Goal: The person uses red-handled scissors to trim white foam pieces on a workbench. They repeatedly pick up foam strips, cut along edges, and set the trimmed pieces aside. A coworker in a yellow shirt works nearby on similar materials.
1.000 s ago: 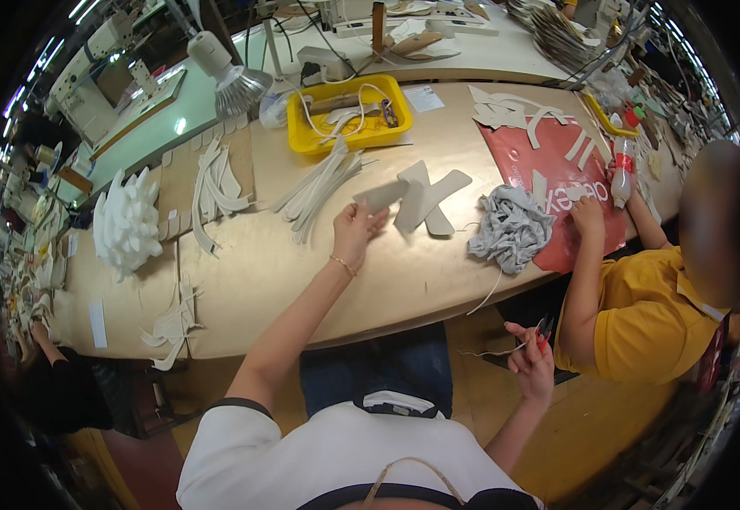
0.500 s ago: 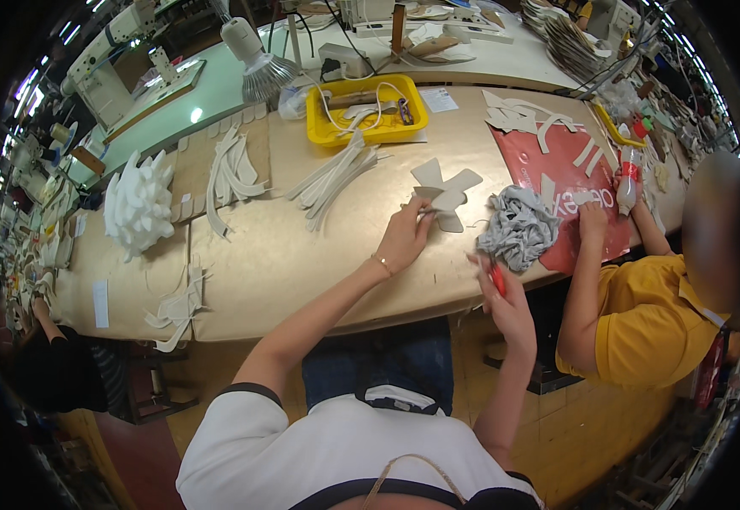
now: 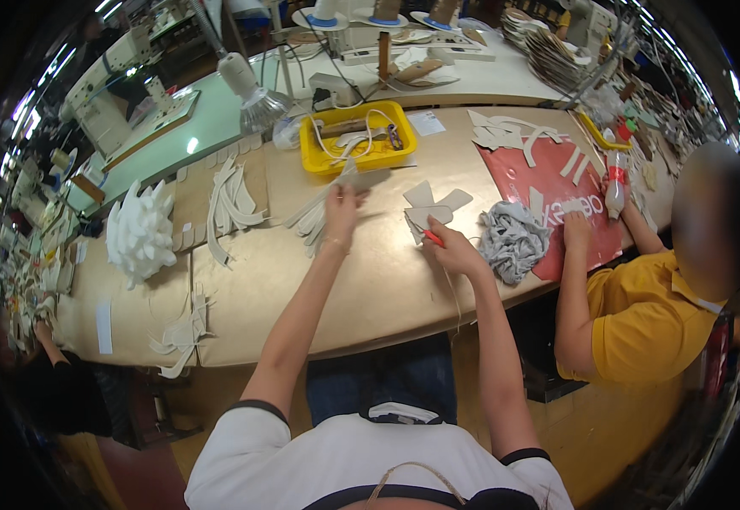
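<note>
My left hand (image 3: 344,208) is over a bundle of narrow pale strips (image 3: 309,223), fingers closed on a flat pale piece (image 3: 373,179) that juts out to the right. In my right hand (image 3: 456,252) are small red-handled snips (image 3: 433,239), their blades hidden. The right fingertips touch the near edge of a fanned group of rounded, flat pale pieces (image 3: 421,197) on the table. A thin thread hangs below the right hand.
Beyond the strips stands a yellow tray (image 3: 312,155). A crumpled grey cloth (image 3: 514,240) lies right of my right hand, beside a red sheet (image 3: 510,170). A co-worker in a yellow shirt (image 3: 633,314) sits at the right. White foam-like pieces (image 3: 138,229) are piled at the left.
My left hand has left the fanned pieces and moved left to the strip bundle. My right hand has moved up and left onto the fanned pieces, still with the snips.
</note>
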The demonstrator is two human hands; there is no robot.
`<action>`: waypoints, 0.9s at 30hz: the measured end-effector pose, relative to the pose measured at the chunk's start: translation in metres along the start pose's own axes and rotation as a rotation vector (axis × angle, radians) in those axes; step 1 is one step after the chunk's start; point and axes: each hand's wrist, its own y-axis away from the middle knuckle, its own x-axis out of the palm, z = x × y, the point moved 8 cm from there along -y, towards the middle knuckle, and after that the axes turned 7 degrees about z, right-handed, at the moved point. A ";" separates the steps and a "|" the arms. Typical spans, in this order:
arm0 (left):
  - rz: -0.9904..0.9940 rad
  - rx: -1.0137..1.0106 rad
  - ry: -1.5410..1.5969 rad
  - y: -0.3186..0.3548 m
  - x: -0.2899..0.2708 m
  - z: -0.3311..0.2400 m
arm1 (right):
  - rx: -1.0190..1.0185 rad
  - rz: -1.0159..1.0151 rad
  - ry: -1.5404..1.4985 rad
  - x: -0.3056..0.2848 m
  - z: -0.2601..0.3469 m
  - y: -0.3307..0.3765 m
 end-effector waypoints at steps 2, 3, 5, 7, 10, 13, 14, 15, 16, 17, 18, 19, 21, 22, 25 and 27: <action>0.069 0.272 -0.056 0.028 -0.010 -0.038 | 0.000 -0.011 -0.038 -0.003 -0.002 0.000; 0.146 0.277 -0.205 0.048 -0.009 -0.042 | -0.081 -0.123 -0.064 -0.009 0.006 0.002; 0.327 0.375 -0.469 0.101 -0.001 -0.044 | 0.093 0.014 -0.333 -0.008 -0.005 0.013; 0.584 0.528 -0.788 0.155 0.010 -0.037 | 0.119 0.024 -0.479 -0.017 0.004 0.048; 0.778 0.561 -0.972 0.190 -0.001 -0.021 | 0.128 -0.007 -0.507 -0.027 0.024 0.132; 0.837 0.499 -0.993 0.211 -0.023 -0.012 | -0.128 -0.077 -0.707 -0.033 0.050 0.228; 0.837 0.512 -1.006 0.211 -0.030 -0.012 | -0.204 -0.068 -0.681 -0.036 0.059 0.254; 0.868 0.478 -1.026 0.213 -0.034 -0.009 | -0.440 -0.106 -0.713 -0.039 0.071 0.270; 0.870 0.480 -1.051 0.216 -0.036 -0.007 | -0.538 0.080 -0.779 -0.034 0.077 0.276; 0.867 0.482 -1.072 0.219 -0.038 -0.006 | -0.651 0.232 -0.883 -0.029 0.086 0.281; 0.868 0.479 -1.094 0.223 -0.039 -0.006 | -0.636 0.333 -0.862 -0.018 0.088 0.276; 0.873 0.467 -1.179 0.227 -0.040 -0.003 | -0.639 0.396 -0.879 -0.011 0.092 0.267; 0.690 0.458 -1.250 0.234 -0.038 -0.007 | -0.545 0.288 -0.796 0.008 0.103 0.243; 0.593 0.461 -1.287 0.239 -0.036 -0.009 | -0.338 0.230 -0.717 0.025 0.102 0.226; 0.587 0.347 -1.194 0.256 -0.021 -0.003 | 0.079 0.475 -0.476 0.060 0.099 0.177; 0.653 0.315 -1.154 0.258 -0.008 0.004 | -0.051 0.476 -0.512 0.068 0.123 0.149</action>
